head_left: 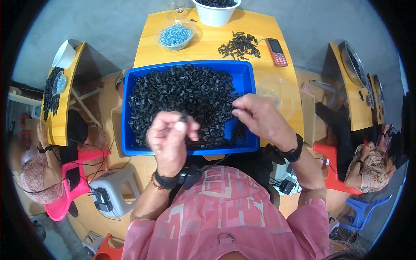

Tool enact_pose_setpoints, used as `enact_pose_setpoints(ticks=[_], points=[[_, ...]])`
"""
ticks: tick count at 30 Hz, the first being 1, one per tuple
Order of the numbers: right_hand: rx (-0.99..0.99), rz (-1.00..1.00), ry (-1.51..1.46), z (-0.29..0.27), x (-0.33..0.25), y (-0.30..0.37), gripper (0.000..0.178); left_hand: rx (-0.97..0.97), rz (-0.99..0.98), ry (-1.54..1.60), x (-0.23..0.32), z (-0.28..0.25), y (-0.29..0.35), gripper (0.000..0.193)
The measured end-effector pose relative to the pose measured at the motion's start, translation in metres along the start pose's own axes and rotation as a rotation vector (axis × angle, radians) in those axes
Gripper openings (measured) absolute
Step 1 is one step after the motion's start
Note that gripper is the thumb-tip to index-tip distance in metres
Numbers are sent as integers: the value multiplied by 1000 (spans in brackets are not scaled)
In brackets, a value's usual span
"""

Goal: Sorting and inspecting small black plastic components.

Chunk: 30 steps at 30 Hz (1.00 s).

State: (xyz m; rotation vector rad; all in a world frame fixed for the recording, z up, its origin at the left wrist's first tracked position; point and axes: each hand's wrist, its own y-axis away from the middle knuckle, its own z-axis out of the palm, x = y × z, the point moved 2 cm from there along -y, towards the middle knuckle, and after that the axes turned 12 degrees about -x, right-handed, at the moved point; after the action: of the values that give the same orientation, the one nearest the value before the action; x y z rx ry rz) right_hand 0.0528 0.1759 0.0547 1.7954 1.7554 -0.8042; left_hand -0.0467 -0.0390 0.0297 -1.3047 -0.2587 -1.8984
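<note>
A blue tray (190,151) in front of me is heaped with small black plastic parts (177,86). Over its near half, my left hand (168,136) pinches one small black plastic part (183,118) between thumb and fingers. My right hand (262,116) is above the tray's right side, thumb and forefinger pressed together. Whatever they pinch, if anything, is too small to make out. Below that hand, a patch of blue tray bottom shows among the parts.
On the yellow table (208,41) stand a bowl of bluish clear small pieces (175,35), a pile of black parts (240,45), a red phone (276,52), a clear shallow dish (276,97) and a white tub (216,15). People sit at tables on both sides.
</note>
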Motion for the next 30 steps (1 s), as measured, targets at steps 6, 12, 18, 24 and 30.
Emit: enact_pose_setpoints(ticks=[6,12,18,24,30], points=[[-431,-118,39,23,-15,4,15,286,164,-71,45,-41,14,21],[-543,-64,203,34,-15,-6,20,713,332,-83,71,-150,56,23],[-433,-36,397,32,-10,-10,16,1081,54,38,32,-256,91,23],[-367,-17,381,30,-9,-10,12,710,-396,108,-37,-344,120,29],[-317,-48,349,28,-11,-7,8,722,-580,-128,-44,-334,121,24]])
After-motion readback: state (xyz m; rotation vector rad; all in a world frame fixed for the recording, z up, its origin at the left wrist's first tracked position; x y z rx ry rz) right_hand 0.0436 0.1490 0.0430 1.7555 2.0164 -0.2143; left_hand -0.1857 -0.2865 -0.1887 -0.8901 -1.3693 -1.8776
